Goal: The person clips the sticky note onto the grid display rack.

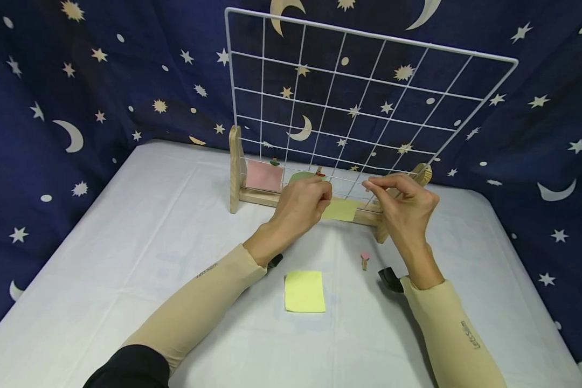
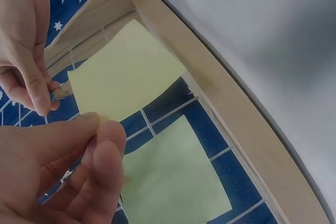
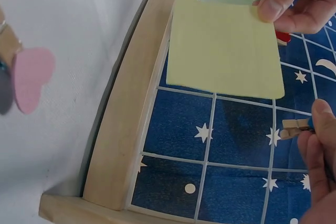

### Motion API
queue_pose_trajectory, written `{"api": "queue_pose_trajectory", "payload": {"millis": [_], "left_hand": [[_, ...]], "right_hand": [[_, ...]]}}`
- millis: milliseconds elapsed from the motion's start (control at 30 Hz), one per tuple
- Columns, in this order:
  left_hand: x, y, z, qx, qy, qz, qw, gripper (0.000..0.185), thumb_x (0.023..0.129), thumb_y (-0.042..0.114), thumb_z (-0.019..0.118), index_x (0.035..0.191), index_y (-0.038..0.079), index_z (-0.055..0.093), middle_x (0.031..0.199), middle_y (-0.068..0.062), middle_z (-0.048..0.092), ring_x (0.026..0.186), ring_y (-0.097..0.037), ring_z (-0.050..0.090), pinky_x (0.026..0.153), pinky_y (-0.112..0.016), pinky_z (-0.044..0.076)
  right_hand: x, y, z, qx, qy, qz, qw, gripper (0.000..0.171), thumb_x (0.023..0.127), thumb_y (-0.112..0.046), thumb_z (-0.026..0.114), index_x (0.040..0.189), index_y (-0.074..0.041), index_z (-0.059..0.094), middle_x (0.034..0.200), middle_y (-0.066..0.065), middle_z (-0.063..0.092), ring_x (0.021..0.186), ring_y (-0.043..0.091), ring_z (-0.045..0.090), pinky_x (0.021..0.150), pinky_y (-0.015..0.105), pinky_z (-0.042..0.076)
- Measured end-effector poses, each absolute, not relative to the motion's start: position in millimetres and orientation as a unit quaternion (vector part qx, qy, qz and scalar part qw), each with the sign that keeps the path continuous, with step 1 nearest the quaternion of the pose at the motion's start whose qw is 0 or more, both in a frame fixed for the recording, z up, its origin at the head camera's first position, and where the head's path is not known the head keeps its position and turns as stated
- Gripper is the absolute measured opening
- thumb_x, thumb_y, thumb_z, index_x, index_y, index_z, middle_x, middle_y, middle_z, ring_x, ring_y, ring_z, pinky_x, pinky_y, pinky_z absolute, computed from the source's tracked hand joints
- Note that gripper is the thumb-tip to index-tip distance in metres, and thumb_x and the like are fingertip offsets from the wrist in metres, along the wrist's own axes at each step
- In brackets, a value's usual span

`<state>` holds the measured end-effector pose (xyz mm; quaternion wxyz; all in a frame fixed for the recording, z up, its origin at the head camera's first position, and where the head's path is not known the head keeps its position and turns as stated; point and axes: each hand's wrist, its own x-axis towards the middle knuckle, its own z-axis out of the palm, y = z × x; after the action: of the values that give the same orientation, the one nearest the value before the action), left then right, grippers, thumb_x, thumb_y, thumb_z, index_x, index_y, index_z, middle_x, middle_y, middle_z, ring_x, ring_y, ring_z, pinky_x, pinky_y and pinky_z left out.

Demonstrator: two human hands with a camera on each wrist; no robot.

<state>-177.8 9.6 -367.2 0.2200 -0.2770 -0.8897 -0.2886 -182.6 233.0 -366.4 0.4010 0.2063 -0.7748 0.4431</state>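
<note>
Left hand (image 1: 303, 202) pinching the top corner of a square pale-yellow paper note (image 1: 340, 209), thumb and forefinger (image 2: 100, 153) pressed together on it; note held flat against the lowest row of the white wire grid panel (image 1: 320, 97), just above the pale wooden base rail (image 1: 259, 196) and near the right wooden post (image 1: 419, 175). Right hand (image 1: 407, 207) curled around a small wooden clothespin (image 3: 295, 127), fingertips pinching its rear end, jaw end pointing toward the note's free upper corner, apart from the paper.

Judged very light and limp: likely to flutter, curl or crease under a hard squeeze, and to slip down if the pinch loosens. Best held at the top edge or corner, as now, leaving the other top corner bare for the clip. Clothespin stiff, sprung, small; probably apt to twist out of the fingers if squeezed off-centre.

To the left along the same row: a light-green paper note (image 2: 173, 182) under a red-topped clip (image 1: 319, 172), its edge just beside the yellow one, then a pink paper note (image 1: 263, 175). Little spare room on that side; open wire squares to the right toward the post. Rail close beneath the note's lower edge.

On the white tablecloth (image 1: 126, 258) nearer the body: a pad of yellow sticky notes (image 1: 304, 291) and a spare wooden clip with a pink heart top (image 1: 365, 260), both well apart from the hands. Star-and-moon blue curtain (image 1: 77, 81) behind.
</note>
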Motion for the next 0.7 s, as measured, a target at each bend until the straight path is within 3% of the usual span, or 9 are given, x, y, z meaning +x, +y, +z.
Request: {"api": "queue_pose_trajectory", "payload": {"millis": [700], "left_hand": [[-191,43,-365,-0.272,-0.903,-0.199,0.266,0.012,0.096,0.004,0.070,0.085,0.009,0.073,0.079,-0.003,0.068,0.062,-0.022,0.064,0.056,-0.035,0.051]], "right_hand": [[-190,234,-364,0.197,-0.774,0.425,0.426,0.012,0.084,-0.010,0.088,0.089,0.000,0.083,0.084,0.014,0.080,0.079,-0.008,0.069,0.070,0.014,0.051]]}}
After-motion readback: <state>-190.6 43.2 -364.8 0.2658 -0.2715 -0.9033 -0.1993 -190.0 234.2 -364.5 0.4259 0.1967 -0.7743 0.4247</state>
